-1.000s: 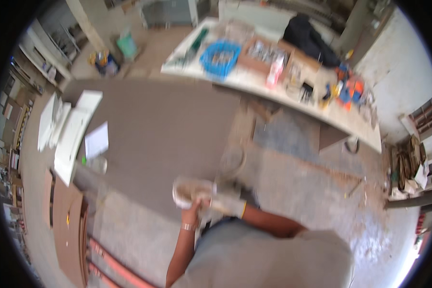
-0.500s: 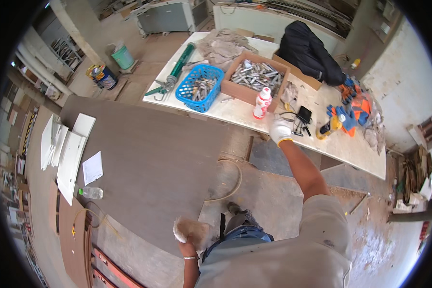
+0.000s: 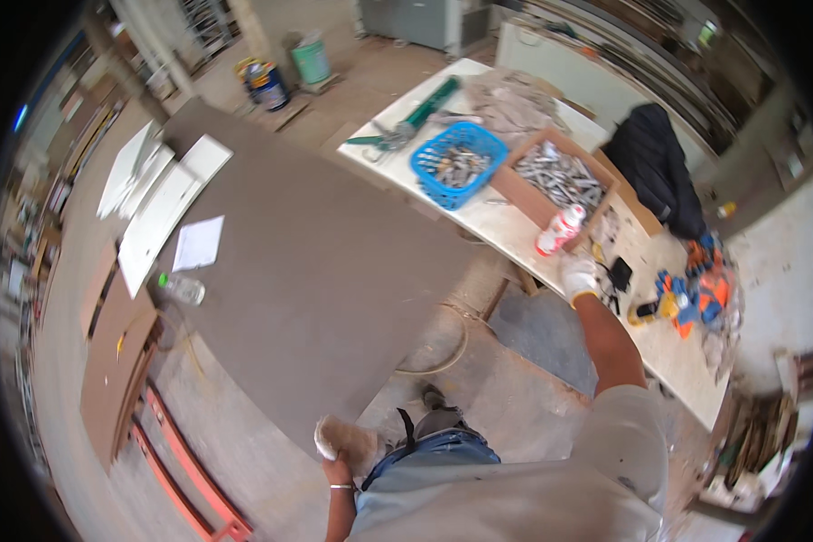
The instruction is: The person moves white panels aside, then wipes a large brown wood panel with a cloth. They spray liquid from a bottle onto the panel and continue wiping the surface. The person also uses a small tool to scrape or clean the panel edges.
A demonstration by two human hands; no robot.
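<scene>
My left hand (image 3: 336,468), low by my hip, is closed round a bundled beige rag (image 3: 357,444). A paler patch shows at the rag's left side. My right hand (image 3: 580,275), in a white glove with a yellow cuff, reaches to the front edge of the white-topped table (image 3: 506,219). It is just below a white and red bottle (image 3: 560,230), and a black device with cables (image 3: 619,274) lies to its right. The glove's fingers are too blurred to tell whether they grip anything.
On the table are a blue basket (image 3: 458,165) and a cardboard box (image 3: 526,191) of metal pieces, a green caulking gun (image 3: 429,104), a black jacket (image 3: 657,167) and a yellow-black bottle (image 3: 657,310). A brown board (image 3: 307,271) bears white panels (image 3: 172,212), paper (image 3: 199,242) and a clear bottle (image 3: 182,289).
The view has turned, so the table sits further right and tilts more. My right hand stays near the white and red bottle; my left hand still holds the rag.
</scene>
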